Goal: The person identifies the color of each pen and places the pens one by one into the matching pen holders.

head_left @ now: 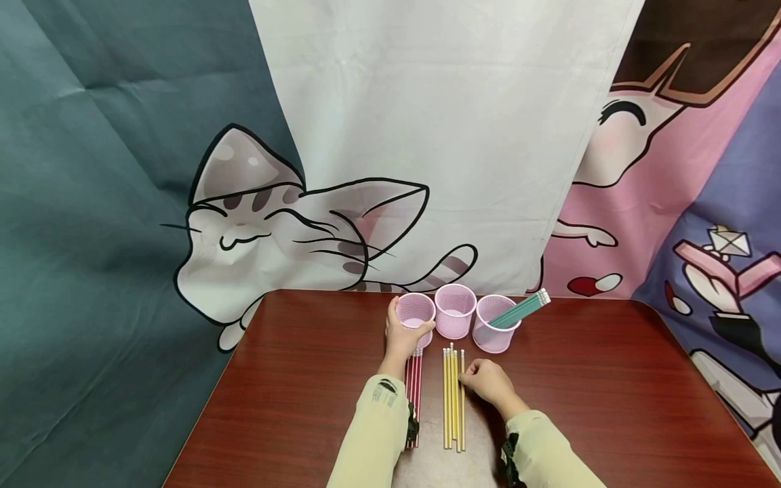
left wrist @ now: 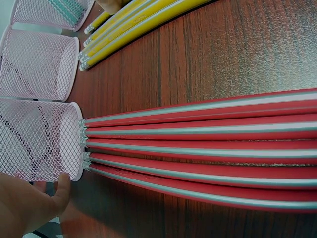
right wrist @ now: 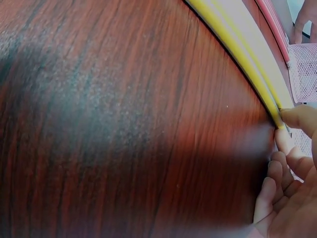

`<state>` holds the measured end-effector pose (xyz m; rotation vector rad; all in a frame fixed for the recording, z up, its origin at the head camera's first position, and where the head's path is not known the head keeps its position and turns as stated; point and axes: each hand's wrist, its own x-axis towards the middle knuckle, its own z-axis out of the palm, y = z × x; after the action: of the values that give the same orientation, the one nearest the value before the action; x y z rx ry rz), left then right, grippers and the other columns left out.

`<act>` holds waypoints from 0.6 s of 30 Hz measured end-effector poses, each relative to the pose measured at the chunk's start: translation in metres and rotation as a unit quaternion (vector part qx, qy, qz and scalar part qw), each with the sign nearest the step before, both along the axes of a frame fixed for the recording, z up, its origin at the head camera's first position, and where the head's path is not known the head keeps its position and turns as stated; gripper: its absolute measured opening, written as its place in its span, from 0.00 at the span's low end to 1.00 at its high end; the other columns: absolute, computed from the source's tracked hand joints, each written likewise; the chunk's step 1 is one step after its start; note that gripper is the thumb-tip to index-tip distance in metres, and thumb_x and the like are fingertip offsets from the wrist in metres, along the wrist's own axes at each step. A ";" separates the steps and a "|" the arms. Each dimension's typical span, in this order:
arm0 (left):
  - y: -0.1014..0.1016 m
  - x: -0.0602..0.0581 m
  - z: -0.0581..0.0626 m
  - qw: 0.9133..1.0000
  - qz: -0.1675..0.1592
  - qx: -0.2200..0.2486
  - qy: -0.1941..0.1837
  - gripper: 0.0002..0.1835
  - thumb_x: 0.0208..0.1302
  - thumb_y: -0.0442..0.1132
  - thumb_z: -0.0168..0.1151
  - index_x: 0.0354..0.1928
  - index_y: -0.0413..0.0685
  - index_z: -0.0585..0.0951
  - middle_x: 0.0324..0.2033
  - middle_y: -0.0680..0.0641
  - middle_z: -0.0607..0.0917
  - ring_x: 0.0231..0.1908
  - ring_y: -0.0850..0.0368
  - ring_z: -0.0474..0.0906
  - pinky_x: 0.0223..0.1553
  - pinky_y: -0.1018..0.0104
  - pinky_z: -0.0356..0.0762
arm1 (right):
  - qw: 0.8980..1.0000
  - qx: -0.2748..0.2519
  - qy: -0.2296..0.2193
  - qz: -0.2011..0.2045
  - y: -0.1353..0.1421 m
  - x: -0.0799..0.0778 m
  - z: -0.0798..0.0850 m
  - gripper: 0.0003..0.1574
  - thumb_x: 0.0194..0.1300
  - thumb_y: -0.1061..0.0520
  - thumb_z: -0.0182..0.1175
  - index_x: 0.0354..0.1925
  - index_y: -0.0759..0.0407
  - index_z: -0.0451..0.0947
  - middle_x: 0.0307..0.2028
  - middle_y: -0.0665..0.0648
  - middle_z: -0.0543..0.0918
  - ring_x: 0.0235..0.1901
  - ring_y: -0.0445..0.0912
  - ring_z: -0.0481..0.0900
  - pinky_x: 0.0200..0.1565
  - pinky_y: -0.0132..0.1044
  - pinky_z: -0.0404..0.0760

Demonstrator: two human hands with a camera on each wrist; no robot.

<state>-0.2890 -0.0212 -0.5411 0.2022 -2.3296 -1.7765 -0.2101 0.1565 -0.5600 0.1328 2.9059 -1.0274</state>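
The right hand (head_left: 490, 383) has thumb and forefinger closed in a narrow pinch on the rightmost yellow pencil (head_left: 462, 420), with the other fingers curled in below. The grip sits towards the pencil's capped end; whether that end is raised from the worktop (head_left: 293, 393), I cannot tell. The left hand (head_left: 403, 337) is spread wide around the left cup (head_left: 416, 308), fingers on its outer left side and thumb at the front right.

The other yellow pencils (head_left: 449, 400) lie side by side in the middle of the worktop, silver caps towards the far edge, just left of the pinched one. Red pencils (head_left: 415, 379) lie in a row further left, their caps close to the left cup's base. Near the far edge, the middle cup (head_left: 455, 324) stands upright beside the right cup (head_left: 491, 337), where teal pencils (head_left: 518, 310) lean out to the right.

The yellow pencils should be light and stiff, with a glossy coat that may slip or roll under loose fingers. Gathering them together just below the caps looks surest. The mesh cups seem light enough to tip, so a hold low on the wall would steady them best.
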 end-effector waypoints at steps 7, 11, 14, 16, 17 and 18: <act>0.000 0.002 0.002 1.000 0.001 0.002 0.002 0.54 0.33 0.43 0.79 0.66 0.57 0.60 0.60 0.42 0.67 0.57 0.43 0.66 0.56 0.50 0.63 | 1.000 0.020 -0.005 -0.001 -0.003 -0.001 0.001 0.14 0.46 0.50 0.64 0.16 0.54 0.70 0.15 0.47 0.71 0.19 0.42 0.69 0.23 0.36 0.67; 0.000 0.002 0.004 1.000 0.000 0.005 0.000 0.54 0.33 0.43 0.79 0.66 0.57 0.60 0.61 0.42 0.67 0.57 0.43 0.66 0.56 0.50 0.63 | 0.999 0.030 -0.011 -0.005 -0.004 -0.002 0.001 0.15 0.46 0.49 0.64 0.16 0.54 0.71 0.15 0.47 0.72 0.20 0.42 0.69 0.23 0.37 0.68; 0.000 0.002 0.003 1.000 0.001 0.002 0.003 0.54 0.33 0.43 0.79 0.66 0.56 0.60 0.60 0.42 0.67 0.57 0.43 0.66 0.56 0.49 0.63 | 0.999 0.028 -0.015 -0.009 -0.004 -0.002 0.001 0.15 0.45 0.49 0.64 0.16 0.54 0.71 0.15 0.47 0.72 0.20 0.43 0.70 0.23 0.37 0.68; 0.000 0.002 0.002 1.000 0.001 0.002 0.003 0.54 0.33 0.43 0.79 0.66 0.56 0.60 0.60 0.42 0.67 0.57 0.43 0.66 0.56 0.49 0.63 | 0.999 0.025 -0.018 -0.013 -0.004 -0.003 0.000 0.14 0.45 0.49 0.64 0.16 0.54 0.71 0.15 0.47 0.72 0.19 0.43 0.69 0.23 0.37 0.68; 0.000 0.002 0.001 1.000 0.002 0.001 0.003 0.54 0.33 0.43 0.79 0.66 0.56 0.60 0.60 0.42 0.67 0.57 0.43 0.66 0.56 0.49 0.63 | 0.999 0.024 -0.018 -0.015 -0.003 -0.003 0.000 0.14 0.45 0.49 0.64 0.16 0.54 0.71 0.15 0.47 0.72 0.19 0.42 0.69 0.22 0.36 0.68; 0.000 0.002 0.001 1.000 0.001 0.002 0.003 0.54 0.32 0.43 0.79 0.66 0.56 0.60 0.61 0.42 0.67 0.57 0.43 0.65 0.56 0.49 0.63 | 0.999 0.023 -0.018 -0.017 -0.003 -0.003 0.000 0.14 0.45 0.50 0.64 0.15 0.54 0.71 0.15 0.47 0.72 0.19 0.42 0.69 0.22 0.36 0.67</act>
<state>-0.2874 -0.0213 -0.5399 0.2004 -2.3222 -1.7776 -0.2133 0.1532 -0.5603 0.2003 2.9044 -0.9534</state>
